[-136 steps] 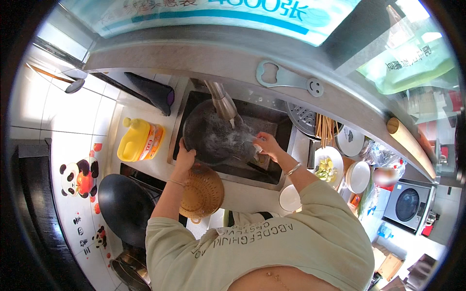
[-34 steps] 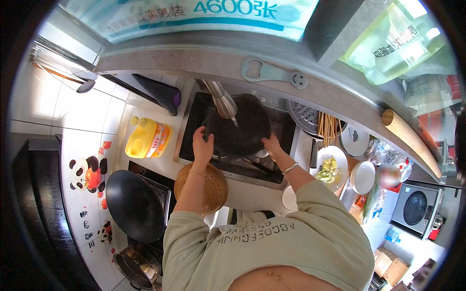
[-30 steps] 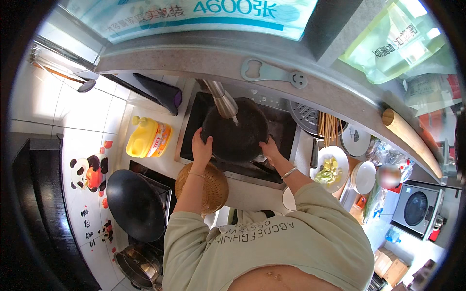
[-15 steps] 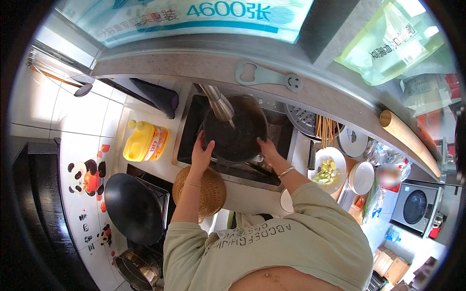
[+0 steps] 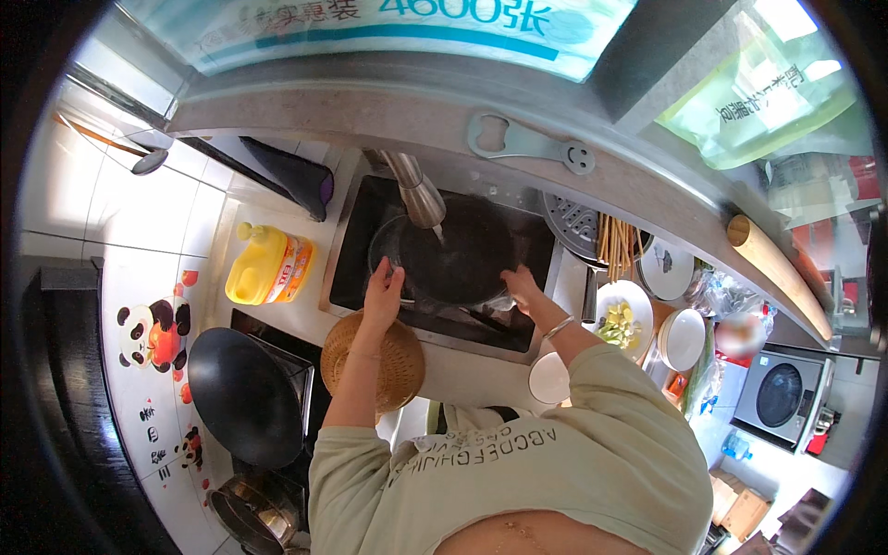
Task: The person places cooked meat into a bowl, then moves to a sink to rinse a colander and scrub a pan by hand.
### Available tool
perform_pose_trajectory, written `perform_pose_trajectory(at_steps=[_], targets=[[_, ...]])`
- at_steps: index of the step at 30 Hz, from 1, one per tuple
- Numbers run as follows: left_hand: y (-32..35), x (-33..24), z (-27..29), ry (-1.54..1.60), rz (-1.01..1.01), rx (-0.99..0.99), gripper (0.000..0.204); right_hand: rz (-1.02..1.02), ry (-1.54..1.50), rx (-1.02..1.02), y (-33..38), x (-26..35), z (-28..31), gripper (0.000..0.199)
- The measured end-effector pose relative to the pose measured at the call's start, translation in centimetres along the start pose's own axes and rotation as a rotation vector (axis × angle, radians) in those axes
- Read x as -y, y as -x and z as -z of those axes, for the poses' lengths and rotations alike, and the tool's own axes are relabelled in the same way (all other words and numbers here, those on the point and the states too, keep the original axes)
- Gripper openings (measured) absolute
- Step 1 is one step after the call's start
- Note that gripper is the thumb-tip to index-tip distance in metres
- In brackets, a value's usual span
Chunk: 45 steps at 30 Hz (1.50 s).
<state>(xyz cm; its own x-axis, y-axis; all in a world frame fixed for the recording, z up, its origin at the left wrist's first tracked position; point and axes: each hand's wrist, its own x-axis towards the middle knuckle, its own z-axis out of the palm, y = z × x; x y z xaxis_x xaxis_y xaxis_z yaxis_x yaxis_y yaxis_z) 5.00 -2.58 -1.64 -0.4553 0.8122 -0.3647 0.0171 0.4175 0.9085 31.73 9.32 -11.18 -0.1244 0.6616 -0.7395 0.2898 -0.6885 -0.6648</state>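
Note:
A dark round pan (image 5: 467, 259) sits in the black sink (image 5: 349, 277), under the metal faucet (image 5: 424, 199). My left hand (image 5: 381, 294) is closed at the near left, at the edge of a dark round piece (image 5: 387, 239) beside the pan; whether that piece is separate from the pan is hard to make out. On the near right, my right hand (image 5: 524, 287) grips the pan's rim, thumb and fingers pinched on it. A thin stream seems to fall from the faucet's tip into the pan. Below my left forearm stands a tan woven-looking basket (image 5: 398, 370).
Left of the sink is a yellow jug (image 5: 268, 265); a black wok (image 5: 245, 396) rests nearer on the stove. At the right lie chopsticks (image 5: 618, 245), a plate with chopped pale vegetables (image 5: 620, 324) and white bowls (image 5: 683, 340). A shelf edge (image 5: 398, 120) runs above the sink.
The pan has shifted slightly right relative to the sink, and a dark round edge now shows at its left by my left hand. Both hands stay at the pan; the view has moved a little.

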Motion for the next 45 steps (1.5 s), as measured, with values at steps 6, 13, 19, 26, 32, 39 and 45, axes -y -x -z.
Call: perform_pose_trajectory(at_steps=[6,13,19,26,32,39,45], targets=[[-0.4,-0.2,0.2,-0.199,-0.04,-0.005,0.061,0.274,0.218,-0.115,1.7,2.5,-3.2,0.059],[1.0,-1.3,1.0,-0.172,-0.209,-0.08,0.053,0.147,0.014,-0.013,-0.8,1.0,-1.7,0.05],[0.8,-2.4,1.3,-0.197,-0.239,-0.092,0.05,-0.003,-0.108,-0.019,-3.1,-0.6,-4.1,0.047],[1.4,-1.8,2.3,-0.233,-0.238,-0.148,0.051,0.048,-0.123,-0.012,1.2,2.8,-0.9,0.053],[1.7,-1.0,3.0,-0.227,-0.224,-0.134,0.049,0.054,0.005,0.091,-0.3,1.5,-0.4,0.068],[4.5,-0.9,4.6,-0.225,-0.276,-0.232,0.049,0.439,0.215,-0.062,6.5,3.1,0.9,0.075],[6.9,-0.6,5.4,-0.251,-0.277,-0.255,0.049,0.674,0.375,-0.24,13.5,4.7,0.9,0.074]])
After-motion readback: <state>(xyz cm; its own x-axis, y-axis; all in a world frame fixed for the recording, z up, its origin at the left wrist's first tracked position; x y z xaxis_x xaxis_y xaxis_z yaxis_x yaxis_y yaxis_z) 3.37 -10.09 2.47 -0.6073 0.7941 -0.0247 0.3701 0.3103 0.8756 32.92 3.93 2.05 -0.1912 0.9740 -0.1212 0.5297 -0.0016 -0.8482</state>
